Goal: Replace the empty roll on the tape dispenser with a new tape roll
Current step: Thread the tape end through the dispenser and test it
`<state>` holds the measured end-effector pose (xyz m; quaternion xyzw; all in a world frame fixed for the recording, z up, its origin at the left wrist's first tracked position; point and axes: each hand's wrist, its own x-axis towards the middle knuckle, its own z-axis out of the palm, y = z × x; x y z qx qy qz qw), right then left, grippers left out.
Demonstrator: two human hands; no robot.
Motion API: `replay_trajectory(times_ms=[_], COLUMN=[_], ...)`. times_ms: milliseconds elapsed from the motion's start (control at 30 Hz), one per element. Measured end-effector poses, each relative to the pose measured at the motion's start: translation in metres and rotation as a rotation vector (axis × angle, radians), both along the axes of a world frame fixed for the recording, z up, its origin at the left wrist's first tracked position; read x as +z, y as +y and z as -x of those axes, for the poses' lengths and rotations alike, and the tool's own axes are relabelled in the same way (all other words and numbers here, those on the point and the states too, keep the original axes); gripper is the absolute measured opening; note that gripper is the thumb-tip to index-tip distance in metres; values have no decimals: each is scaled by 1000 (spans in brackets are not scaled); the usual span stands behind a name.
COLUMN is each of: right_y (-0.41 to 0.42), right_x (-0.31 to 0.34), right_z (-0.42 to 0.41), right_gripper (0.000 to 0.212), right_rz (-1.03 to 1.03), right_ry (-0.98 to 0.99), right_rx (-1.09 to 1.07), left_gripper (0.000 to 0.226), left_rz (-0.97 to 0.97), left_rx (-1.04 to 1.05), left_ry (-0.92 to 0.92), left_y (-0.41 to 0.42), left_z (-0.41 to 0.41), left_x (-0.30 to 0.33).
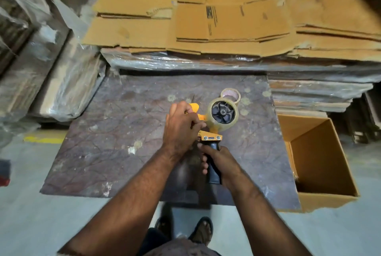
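Right hand point(221, 162) grips the dispenser point(213, 132) handle; left hand point(181, 127) pinches its orange front (roll point(222, 114) mounted). Another roll point(231, 95) lies just behind on the table point(115, 132).

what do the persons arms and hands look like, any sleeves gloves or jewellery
Both forearms are bare right up to the bottom edge of the picture, so no sleeves show. The left hand and right hand wear no gloves. No rings, watch or bracelet can be seen on the fingers or wrists that show. Fine dark hair covers both forearms.
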<state>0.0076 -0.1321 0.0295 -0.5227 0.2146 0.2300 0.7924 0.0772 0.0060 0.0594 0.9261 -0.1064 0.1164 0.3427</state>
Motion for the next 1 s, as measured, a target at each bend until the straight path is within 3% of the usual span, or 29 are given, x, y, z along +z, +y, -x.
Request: replay_trajectory(times_ms=[267,667,833,1000], right_y=[20,65,81,84], right_x=[58,96,101,102], right_z=[-26,-45,-51,-44], right_gripper=[22,31,27,28], right_rz=[79,136,68,93], right_ry=[-28,59,101,99], right_rx=[-16,-66,-155,-183], left_gripper=[17,18,11,5], left_rz=[115,203,272,443], left_rx=[55,-49,-108,-160], left_ry=[-65,73,42,226], left_y=[32,99,120,136], left_z=[-16,-33,-35,-33], left_x=[34,62,64,68])
